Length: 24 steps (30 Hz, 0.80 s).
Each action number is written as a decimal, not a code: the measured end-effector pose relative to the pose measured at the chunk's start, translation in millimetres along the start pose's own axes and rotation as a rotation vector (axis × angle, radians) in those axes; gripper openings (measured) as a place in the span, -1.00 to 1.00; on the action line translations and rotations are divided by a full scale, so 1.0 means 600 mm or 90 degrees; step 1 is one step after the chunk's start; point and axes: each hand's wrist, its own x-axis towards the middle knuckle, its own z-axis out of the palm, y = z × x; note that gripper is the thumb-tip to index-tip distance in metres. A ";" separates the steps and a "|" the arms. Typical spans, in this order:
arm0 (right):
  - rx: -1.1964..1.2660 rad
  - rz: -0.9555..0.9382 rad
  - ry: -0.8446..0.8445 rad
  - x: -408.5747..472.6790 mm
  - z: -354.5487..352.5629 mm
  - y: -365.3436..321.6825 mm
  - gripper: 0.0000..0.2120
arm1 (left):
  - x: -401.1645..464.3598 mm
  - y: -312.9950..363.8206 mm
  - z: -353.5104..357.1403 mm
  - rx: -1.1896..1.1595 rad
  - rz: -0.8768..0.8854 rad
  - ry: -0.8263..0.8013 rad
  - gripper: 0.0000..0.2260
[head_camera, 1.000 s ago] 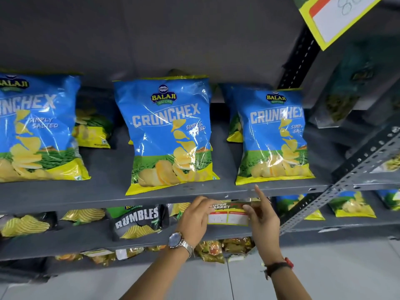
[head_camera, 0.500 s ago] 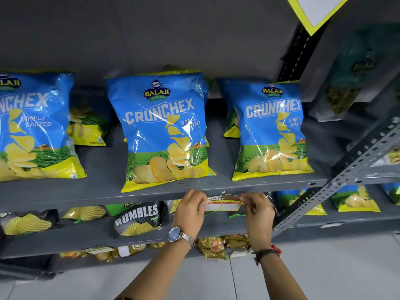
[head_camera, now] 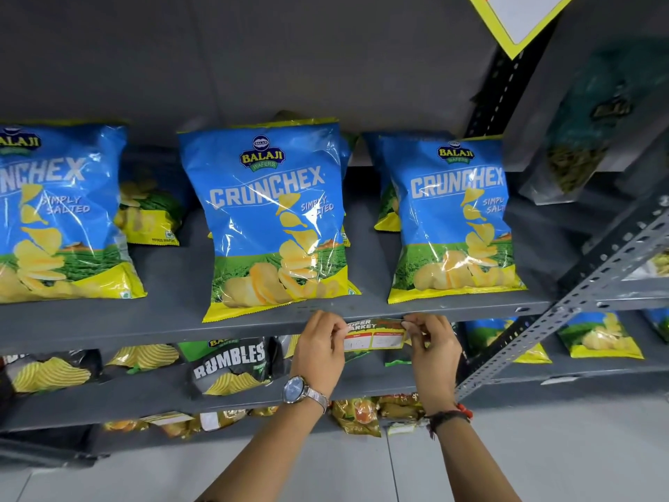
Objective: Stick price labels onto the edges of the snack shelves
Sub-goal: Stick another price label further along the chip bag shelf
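At shelf edge (head_camera: 253,322), both hands pinching price label (head_camera: 374,335), raised since before, left hand (head_camera: 320,351), right hand (head_camera: 432,351)

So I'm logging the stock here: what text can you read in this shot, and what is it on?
"BALAJI WAFERS", "CRUNCHEX", "SIMPLY SALTED": middle blue chip bag; same on its neighbours.
"RUMBLES": black bag on the shelf below.
"SUPER MARKET": price label, held by left hand and right hand; its boxes are unreadable.
Yellow-edged sign: nothing readable.
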 end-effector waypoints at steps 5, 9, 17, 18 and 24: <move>0.003 0.001 0.017 -0.001 0.003 -0.004 -0.84 | 0.004 0.010 0.001 0.019 -0.019 -0.008 -0.80; 0.065 0.054 0.042 0.002 0.005 -0.016 -0.77 | 0.014 0.018 -0.003 0.051 -0.081 -0.025 -0.68; 0.006 0.025 0.027 0.008 -0.018 -0.033 -0.77 | 0.037 0.038 -0.032 0.107 -0.107 -0.096 -0.73; 0.011 0.005 0.034 0.012 -0.028 -0.046 -0.79 | 0.040 0.046 -0.042 0.101 -0.075 -0.084 -0.76; 0.090 -0.220 0.267 0.076 -0.112 -0.194 -0.86 | 0.112 0.148 -0.118 -0.037 0.136 0.131 -0.84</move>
